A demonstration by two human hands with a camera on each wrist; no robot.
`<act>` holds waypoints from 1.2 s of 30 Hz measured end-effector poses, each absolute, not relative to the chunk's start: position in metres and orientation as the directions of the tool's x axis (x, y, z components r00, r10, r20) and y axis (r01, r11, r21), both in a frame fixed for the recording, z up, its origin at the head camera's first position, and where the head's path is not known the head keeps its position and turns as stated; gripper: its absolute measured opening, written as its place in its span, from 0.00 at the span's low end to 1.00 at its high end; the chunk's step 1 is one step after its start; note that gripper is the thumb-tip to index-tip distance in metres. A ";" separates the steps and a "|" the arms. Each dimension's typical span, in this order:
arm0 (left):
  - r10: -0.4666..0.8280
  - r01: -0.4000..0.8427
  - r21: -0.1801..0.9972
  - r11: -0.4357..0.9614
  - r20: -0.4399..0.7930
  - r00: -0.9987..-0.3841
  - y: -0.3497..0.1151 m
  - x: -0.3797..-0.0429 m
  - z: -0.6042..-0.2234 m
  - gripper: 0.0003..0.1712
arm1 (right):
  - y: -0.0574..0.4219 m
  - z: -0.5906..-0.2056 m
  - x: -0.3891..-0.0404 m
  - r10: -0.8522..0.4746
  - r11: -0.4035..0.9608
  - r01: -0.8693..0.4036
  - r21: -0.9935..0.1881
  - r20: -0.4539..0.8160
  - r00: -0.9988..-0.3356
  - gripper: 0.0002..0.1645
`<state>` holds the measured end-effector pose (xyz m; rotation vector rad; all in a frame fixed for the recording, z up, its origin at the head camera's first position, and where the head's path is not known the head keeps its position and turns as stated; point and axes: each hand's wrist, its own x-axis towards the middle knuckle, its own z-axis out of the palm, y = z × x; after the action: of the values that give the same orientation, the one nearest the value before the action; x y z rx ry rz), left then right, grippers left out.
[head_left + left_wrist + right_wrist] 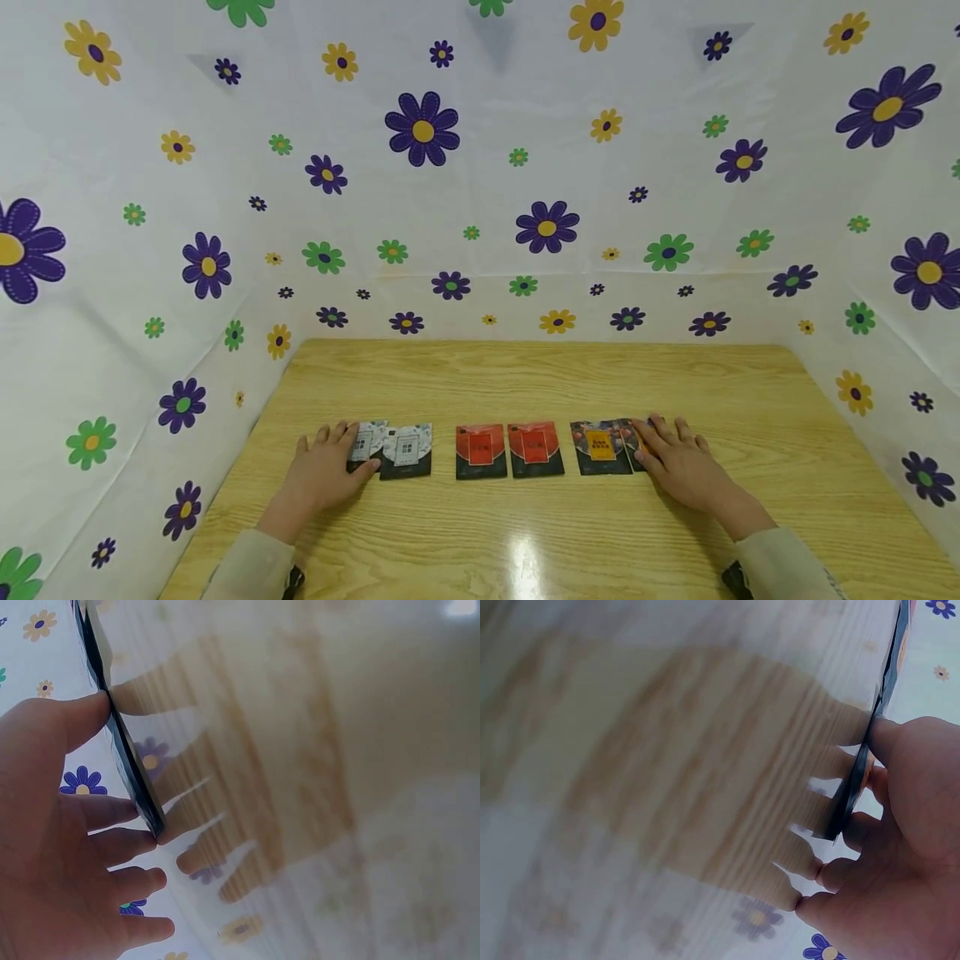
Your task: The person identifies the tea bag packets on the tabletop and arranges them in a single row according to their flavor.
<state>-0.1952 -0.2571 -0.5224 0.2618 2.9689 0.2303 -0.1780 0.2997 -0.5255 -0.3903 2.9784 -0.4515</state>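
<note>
Six flat sachets lie in a row of pairs on the table. My left hand (pixel 324 468) rests over the outer white-and-black sachet (pixel 363 442), its thumb toward the neighbouring white-and-black sachet (pixel 407 451), which it partly overlaps. In the left wrist view, thumb and straight fingers press on the sachets' edge (pixel 129 746). Two red-and-black sachets (pixel 481 451) (pixel 536 448) lie side by side in the middle. At the right, my right hand (pixel 686 468) touches the outer dark sachet with an orange label (pixel 627 435), partly hidden under its fingers. A matching sachet (pixel 602 447) overlaps beside it.
The wooden table (pixel 517 383) is glossy and reflects a light near its front. White cloth (pixel 480 192) printed with purple, yellow and green flowers walls it in at the back and both sides. Dark straps show at both wrists.
</note>
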 end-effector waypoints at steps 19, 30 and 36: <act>0.192 0.170 0.161 0.972 -0.132 -0.972 -0.258 -0.190 -0.524 0.49 | 0.298 -0.524 -0.178 -0.262 0.923 -0.229 -0.310 -0.068 -0.963 0.37; 0.198 0.177 0.163 0.970 -0.120 -0.973 -0.256 -0.184 -0.522 0.48 | 0.298 -0.521 -0.177 -0.267 0.921 -0.235 -0.311 -0.063 -0.962 0.37; 0.199 0.178 0.160 0.971 -0.124 -0.972 -0.257 -0.185 -0.522 0.49 | 0.299 -0.523 -0.177 -0.270 0.917 -0.237 -0.322 -0.061 -0.961 0.37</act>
<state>-0.1849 -0.2572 -0.5221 0.2862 2.9797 0.2230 -0.1766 0.2989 -0.5234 -0.3940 2.9732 -0.4800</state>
